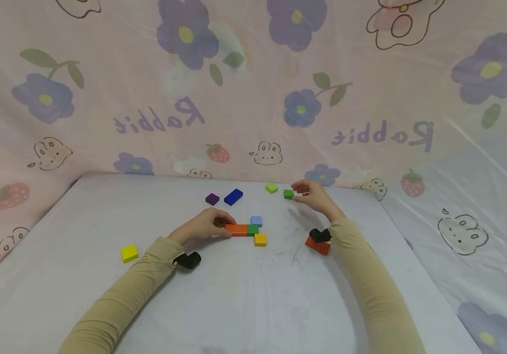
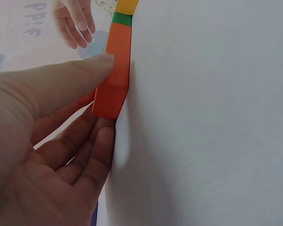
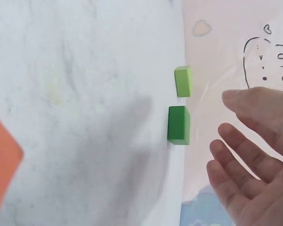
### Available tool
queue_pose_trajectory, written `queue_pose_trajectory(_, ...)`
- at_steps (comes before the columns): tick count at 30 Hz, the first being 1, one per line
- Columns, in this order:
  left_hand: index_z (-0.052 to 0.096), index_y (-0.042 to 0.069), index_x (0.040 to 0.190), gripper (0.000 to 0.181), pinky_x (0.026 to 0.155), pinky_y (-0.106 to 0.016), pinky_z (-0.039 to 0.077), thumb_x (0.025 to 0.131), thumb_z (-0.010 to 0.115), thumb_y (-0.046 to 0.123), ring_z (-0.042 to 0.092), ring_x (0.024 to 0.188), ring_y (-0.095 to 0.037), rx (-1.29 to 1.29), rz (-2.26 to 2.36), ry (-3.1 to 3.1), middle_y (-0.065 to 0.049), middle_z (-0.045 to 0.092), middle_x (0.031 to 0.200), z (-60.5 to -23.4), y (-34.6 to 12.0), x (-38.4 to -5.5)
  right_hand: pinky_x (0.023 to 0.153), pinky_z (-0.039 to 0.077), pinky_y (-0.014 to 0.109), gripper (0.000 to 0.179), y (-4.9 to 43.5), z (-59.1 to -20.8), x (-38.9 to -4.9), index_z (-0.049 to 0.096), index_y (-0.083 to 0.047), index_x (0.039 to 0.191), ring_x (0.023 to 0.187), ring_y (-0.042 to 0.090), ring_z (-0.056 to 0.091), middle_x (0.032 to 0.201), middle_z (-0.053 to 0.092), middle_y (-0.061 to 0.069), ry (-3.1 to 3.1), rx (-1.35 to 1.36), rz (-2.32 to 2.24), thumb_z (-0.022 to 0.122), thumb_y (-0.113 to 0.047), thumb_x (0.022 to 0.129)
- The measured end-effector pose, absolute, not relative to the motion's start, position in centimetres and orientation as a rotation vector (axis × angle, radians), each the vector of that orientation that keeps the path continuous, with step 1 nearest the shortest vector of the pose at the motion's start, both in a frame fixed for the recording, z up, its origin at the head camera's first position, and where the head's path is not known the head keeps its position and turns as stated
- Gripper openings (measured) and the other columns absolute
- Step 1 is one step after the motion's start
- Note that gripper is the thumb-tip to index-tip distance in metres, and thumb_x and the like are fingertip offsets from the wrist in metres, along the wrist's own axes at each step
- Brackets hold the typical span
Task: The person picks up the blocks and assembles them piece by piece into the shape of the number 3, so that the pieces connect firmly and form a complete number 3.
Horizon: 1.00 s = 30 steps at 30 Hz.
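Observation:
My left hand (image 1: 205, 227) pinches the left end of an orange block (image 1: 237, 230), thumb on the near side. A small green block (image 1: 252, 230) lies against the orange block's right end. Around it are a light blue block (image 1: 256, 221) behind and an amber block (image 1: 260, 240) in front. At the back of the table my right hand (image 1: 317, 196) hovers with parted, loosely bent fingers beside another green block (image 1: 288, 194). In the right wrist view a gap shows between those fingers and the green block (image 3: 178, 125), and nothing is held. A lime block (image 3: 183, 81) sits close by.
A purple block (image 1: 212, 199) and a dark blue block (image 1: 233, 196) lie at the back. A yellow block (image 1: 129, 253) is at the left. Partly under the right wrist's camera in view lies a red-orange block (image 1: 317, 245). Printed cloth (image 1: 244, 98) hangs behind the white table (image 1: 236, 305).

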<state>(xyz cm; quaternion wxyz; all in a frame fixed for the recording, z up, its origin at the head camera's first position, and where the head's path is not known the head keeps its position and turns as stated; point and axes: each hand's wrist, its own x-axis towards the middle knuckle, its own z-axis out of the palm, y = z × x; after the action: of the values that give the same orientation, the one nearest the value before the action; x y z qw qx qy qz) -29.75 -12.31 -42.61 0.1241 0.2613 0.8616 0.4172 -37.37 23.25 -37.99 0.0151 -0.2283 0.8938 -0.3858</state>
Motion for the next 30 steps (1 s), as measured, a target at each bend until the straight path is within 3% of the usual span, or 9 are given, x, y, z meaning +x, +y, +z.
queue_pose_trajectory(30, 0.068, 0.013, 0.113, 0.031, 0.09, -0.033, 0.047, 0.083, 0.076, 0.016, 0.057, 0.096, -0.016, 0.75, 1.214, 2.52, 0.002, 0.064, 0.11, -42.8, -12.5, -29.8, 0.096, 0.042, 0.05, 0.047, 22.5, -38.5, -39.2, 0.049, 0.011, 0.129, 0.118, 0.043, 0.048, 0.128, 0.05, 0.029, 2.744, -0.584, -1.099, 0.067, -0.001, 0.086)
